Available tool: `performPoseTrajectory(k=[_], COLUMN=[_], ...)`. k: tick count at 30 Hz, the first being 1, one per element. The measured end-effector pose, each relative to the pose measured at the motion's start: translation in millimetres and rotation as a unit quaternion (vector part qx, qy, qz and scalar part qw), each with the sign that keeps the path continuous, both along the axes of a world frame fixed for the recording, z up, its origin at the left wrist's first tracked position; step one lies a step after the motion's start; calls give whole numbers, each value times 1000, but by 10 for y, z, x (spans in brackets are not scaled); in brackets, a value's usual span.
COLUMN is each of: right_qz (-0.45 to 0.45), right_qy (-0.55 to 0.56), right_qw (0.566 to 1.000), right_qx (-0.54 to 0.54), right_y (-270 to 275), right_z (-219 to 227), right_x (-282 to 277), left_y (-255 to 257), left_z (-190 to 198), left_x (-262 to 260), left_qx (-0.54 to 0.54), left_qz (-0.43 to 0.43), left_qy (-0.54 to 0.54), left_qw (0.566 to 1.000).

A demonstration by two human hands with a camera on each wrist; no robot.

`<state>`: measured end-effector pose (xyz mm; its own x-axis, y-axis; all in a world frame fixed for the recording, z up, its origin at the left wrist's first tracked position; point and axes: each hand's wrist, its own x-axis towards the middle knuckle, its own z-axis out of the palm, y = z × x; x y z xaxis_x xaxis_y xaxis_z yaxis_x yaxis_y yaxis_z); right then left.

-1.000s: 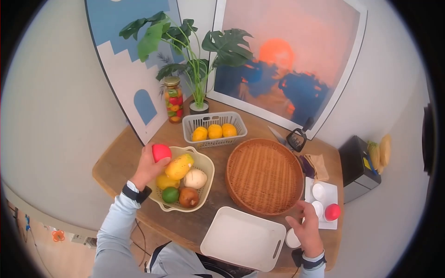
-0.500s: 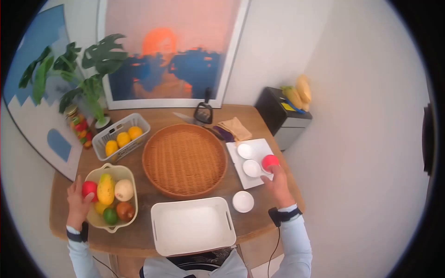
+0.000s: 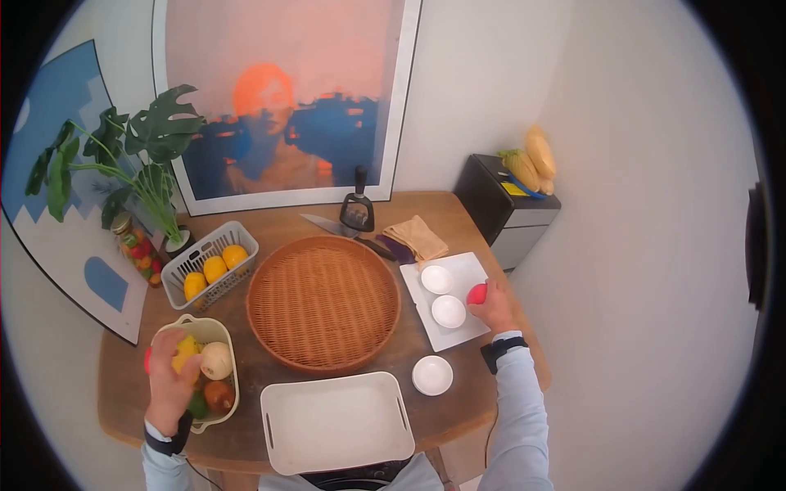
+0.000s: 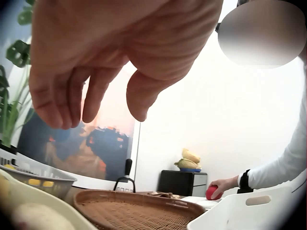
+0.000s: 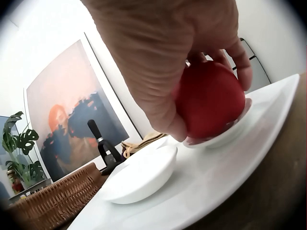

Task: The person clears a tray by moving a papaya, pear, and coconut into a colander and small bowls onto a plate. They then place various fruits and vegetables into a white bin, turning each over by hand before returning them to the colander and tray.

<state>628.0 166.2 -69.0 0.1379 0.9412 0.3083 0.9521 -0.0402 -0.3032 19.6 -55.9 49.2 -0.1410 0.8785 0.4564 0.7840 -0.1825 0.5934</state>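
Bright diffuse light, dark fisheye edges

Looks like home: framed print (image 3: pixel 282 114), potted plant (image 3: pixel 166 127), wooden table (image 3: pixel 475 397), grey basket (image 3: pixel 226 285) of yellow fruit (image 3: pixel 214 268).

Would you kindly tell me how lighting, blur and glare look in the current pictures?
Head view: black curved edges, left hand slightly soft; left wrist view: wall washed out nearly white; right wrist view: dark corners, red object looking darker than in the head view, plate bearing soft reflections.
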Motion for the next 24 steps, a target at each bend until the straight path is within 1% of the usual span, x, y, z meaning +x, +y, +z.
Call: performPoseTrajectory(k=[1, 3, 4, 5, 7, 8, 9, 11, 13, 14, 16, 18, 20, 22, 23, 24], right_qz=[21, 69, 119, 170, 287, 331, 381, 467, 525, 549, 551, 547, 539, 510, 494, 465], right_qy=[17, 50, 47, 57, 87, 106, 97, 71, 67, 63, 87, 95, 89, 94, 96, 108], right_qw=[999, 995, 989, 981, 951, 937, 919, 881, 848, 833, 830, 831, 836, 854, 864, 878], right_qx=[19, 55, 79, 76, 71, 45, 34, 36, 14, 6, -24, -41, -45, -32, -25, -30], right_y=[-16, -183, -239, -354, -675, -883, -1026, -1261, -1444, -1509, -1594, -1641, -1610, -1558, -1529, -1502], right_z=[54, 363, 444, 620, 1033, 1291, 1439, 1573, 1630, 1642, 1647, 1652, 1642, 1535, 1464, 1371], right_x=[-63, -363, -512, -739, -1252, -1533, -1743, -2116, -2405, -2515, -2678, -2744, -2666, -2509, -2406, -2293], left_y=[47, 226, 309, 379, 511, 558, 576, 554, 436, 415, 389, 281, 139, -56, -130, -261], left_z=[55, -57, 2, 67, -69, -81, -52, 58, 131, 77, -37, -36, -15, -56, -154, -94], left_x=[133, 339, 492, 651, 872, 1023, 1183, 1421, 1607, 1595, 1527, 1319, 1037, 686, 481, 325], left_qx=[-11, -4, -60, -115, -155, -182, -208, -249, -219, -211, -199, -198, -201, -121, -100, -110], left_qz=[-23, -101, -140, -175, -243, -271, -295, -321, -361, -359, -362, -287, -215, -110, -51, 1], left_qy=[-17, -92, -143, -195, -211, -242, -275, -306, -446, -430, -395, -355, -310, -244, -185, -237], left_qw=[1000, 991, 978, 958, 934, 914, 891, 861, 789, 801, 820, 867, 904, 956, 976, 965])
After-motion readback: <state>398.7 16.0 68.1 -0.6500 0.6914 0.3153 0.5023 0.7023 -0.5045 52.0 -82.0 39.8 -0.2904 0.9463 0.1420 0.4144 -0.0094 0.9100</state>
